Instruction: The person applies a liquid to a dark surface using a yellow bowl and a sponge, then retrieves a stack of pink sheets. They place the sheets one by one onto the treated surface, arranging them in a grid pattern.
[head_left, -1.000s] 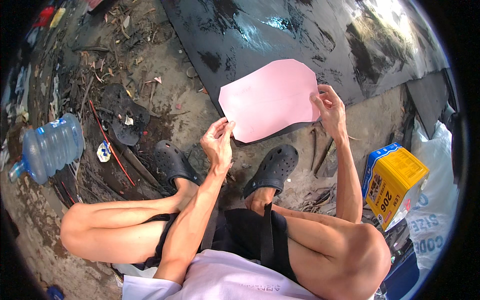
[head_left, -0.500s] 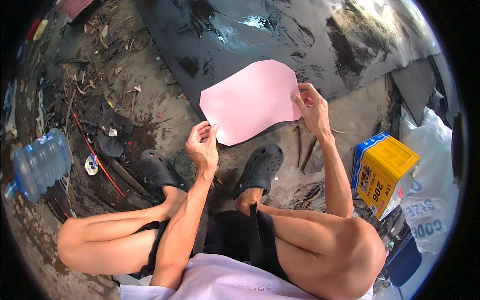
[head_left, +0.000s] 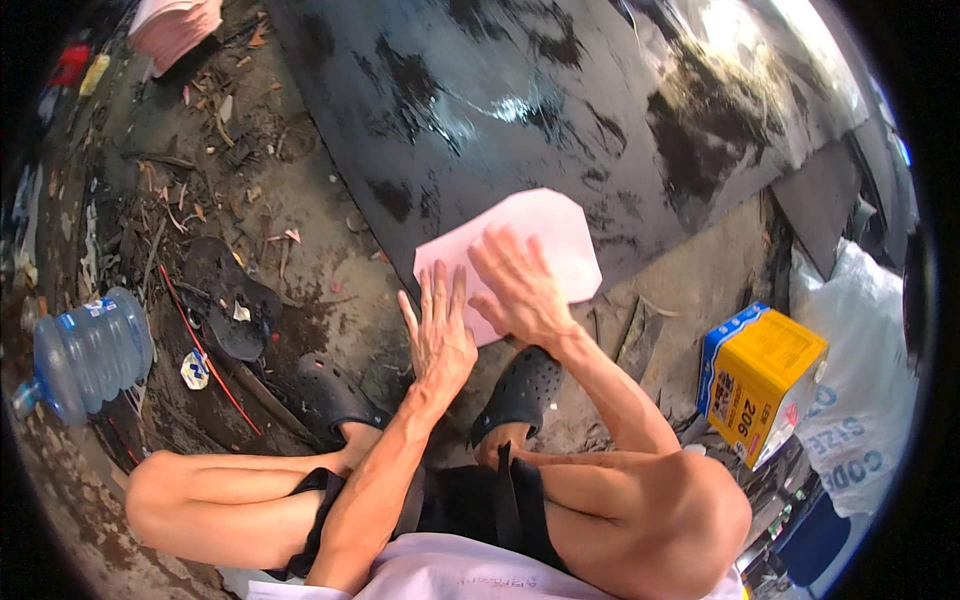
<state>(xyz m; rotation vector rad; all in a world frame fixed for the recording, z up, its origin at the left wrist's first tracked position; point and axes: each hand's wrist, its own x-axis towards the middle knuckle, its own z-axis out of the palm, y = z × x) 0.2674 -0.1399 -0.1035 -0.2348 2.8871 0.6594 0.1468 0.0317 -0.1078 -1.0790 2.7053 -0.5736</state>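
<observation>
A pink sheet (head_left: 560, 235) with cut corners lies flat at the near corner of a black sheet (head_left: 350, 120) that has wet, glossy patches. On the pink sheet's left part rests my left hand (head_left: 440, 335), palm down with fingers spread. My right hand (head_left: 520, 285), a little blurred, lies flat over the middle of the same sheet, its fingers stretched out. Neither hand grips anything. Part of the pink sheet is hidden beneath both hands.
A stack of pink sheets (head_left: 175, 30) stands at the far left. To the left lie a clear plastic water jug (head_left: 95, 350) and a red strip (head_left: 205, 350). A yellow and blue can (head_left: 762, 375) and a white plastic sack (head_left: 850, 370) stand at right.
The pink sheet, held by its edges before, has been laid down on the black sheet. Both hands let go of the edges and now press flat on it, the right having moved left.
</observation>
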